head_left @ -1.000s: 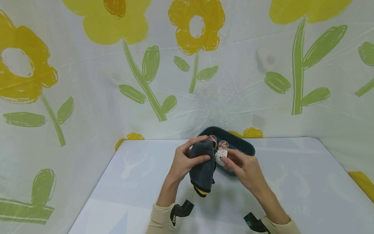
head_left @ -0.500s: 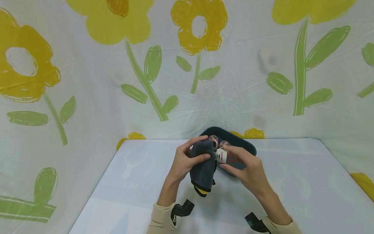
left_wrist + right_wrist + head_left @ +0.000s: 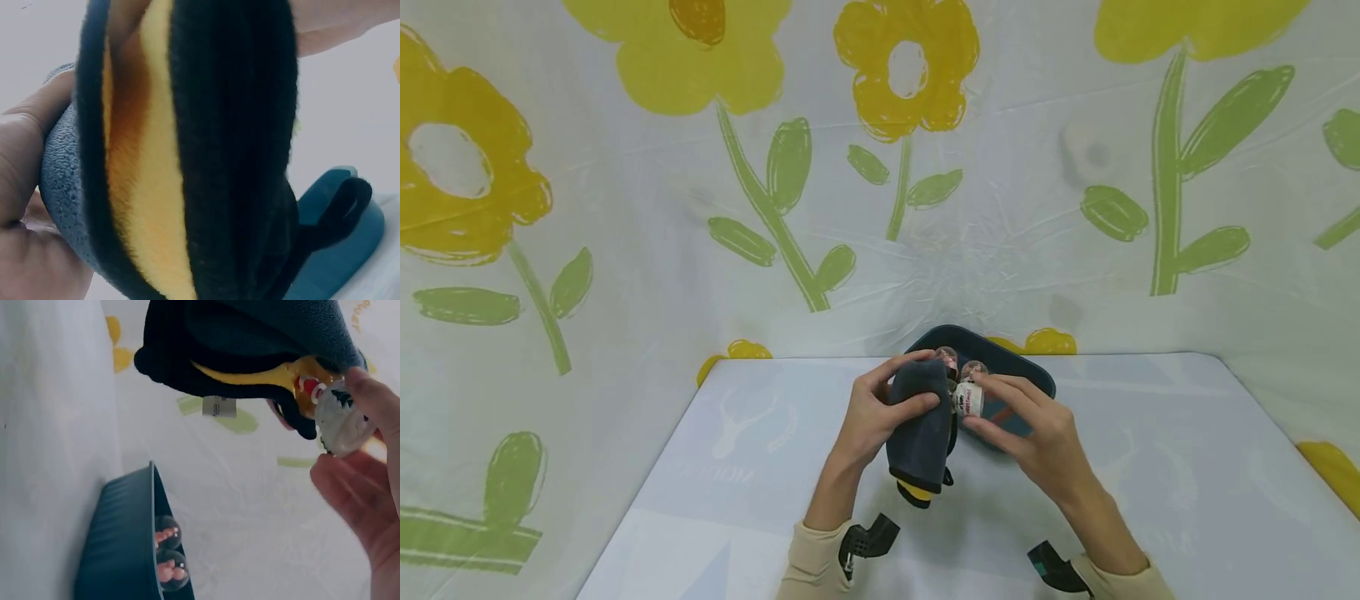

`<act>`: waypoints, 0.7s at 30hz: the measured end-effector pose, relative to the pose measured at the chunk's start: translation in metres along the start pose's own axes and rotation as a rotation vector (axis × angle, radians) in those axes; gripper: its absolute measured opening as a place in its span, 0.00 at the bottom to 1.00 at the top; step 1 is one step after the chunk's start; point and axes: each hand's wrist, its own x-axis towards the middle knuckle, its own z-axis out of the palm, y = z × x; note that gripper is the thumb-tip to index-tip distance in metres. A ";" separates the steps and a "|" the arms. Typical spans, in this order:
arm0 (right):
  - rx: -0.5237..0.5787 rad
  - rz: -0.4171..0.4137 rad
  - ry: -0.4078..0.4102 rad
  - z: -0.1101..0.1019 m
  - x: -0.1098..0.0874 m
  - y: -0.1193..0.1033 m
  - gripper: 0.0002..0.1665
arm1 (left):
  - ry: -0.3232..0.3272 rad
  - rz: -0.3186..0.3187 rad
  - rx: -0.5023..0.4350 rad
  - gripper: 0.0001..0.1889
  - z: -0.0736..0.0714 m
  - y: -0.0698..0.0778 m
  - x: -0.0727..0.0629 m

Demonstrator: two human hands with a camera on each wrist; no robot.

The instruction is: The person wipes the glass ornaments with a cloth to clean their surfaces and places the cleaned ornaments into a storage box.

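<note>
My left hand [image 3: 872, 412] grips a folded dark grey-blue towel [image 3: 916, 433] with yellow lining and black edging; its thumb lies across the front. In the left wrist view the towel's fold [image 3: 162, 187] gapes, showing yellow inside. My right hand [image 3: 1037, 421] pinches the base of a small snow globe [image 3: 972, 400] with a white lettered base. The right wrist view shows that snow globe [image 3: 340, 419] lying sideways, its clear dome with a red-and-white figure tucked against the yellow lining. The dome is hidden by the towel in the head view.
A dark blue plastic bin [image 3: 1033, 379] stands behind the hands at the table's far edge. Two clear globes with pinkish figures [image 3: 170, 572] stand in it. A black loop [image 3: 350, 212] hangs from the towel. A flower-printed curtain [image 3: 1000, 167] rises behind the white table [image 3: 737, 483].
My right fingers have shifted on the snow globe's base, and the base has turned so that different lettering faces the head camera. The left hand and towel have stayed nearly in place.
</note>
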 end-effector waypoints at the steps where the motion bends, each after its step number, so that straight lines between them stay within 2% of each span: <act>1: -0.005 0.021 0.002 0.000 0.000 -0.001 0.35 | 0.004 0.000 0.002 0.26 0.000 0.000 0.000; 4: 0.004 0.114 0.006 0.001 -0.001 -0.002 0.37 | 0.004 0.005 0.007 0.27 0.001 0.001 0.000; 8: 0.061 0.293 -0.010 0.003 -0.003 -0.005 0.27 | -0.017 0.022 0.012 0.29 0.001 0.001 0.000; 11: 0.144 0.443 -0.047 0.003 -0.003 -0.007 0.20 | -0.029 0.045 0.021 0.30 0.001 0.001 -0.001; 15: 0.294 0.641 -0.089 0.002 0.000 -0.011 0.17 | -0.039 0.074 0.027 0.31 0.002 0.001 0.000; 18: 0.354 0.721 -0.105 0.002 0.002 -0.012 0.17 | -0.043 0.083 0.027 0.31 0.002 0.000 0.000; 21: 0.364 0.749 -0.114 0.001 0.003 -0.011 0.17 | -0.043 0.087 0.032 0.31 0.002 0.000 0.000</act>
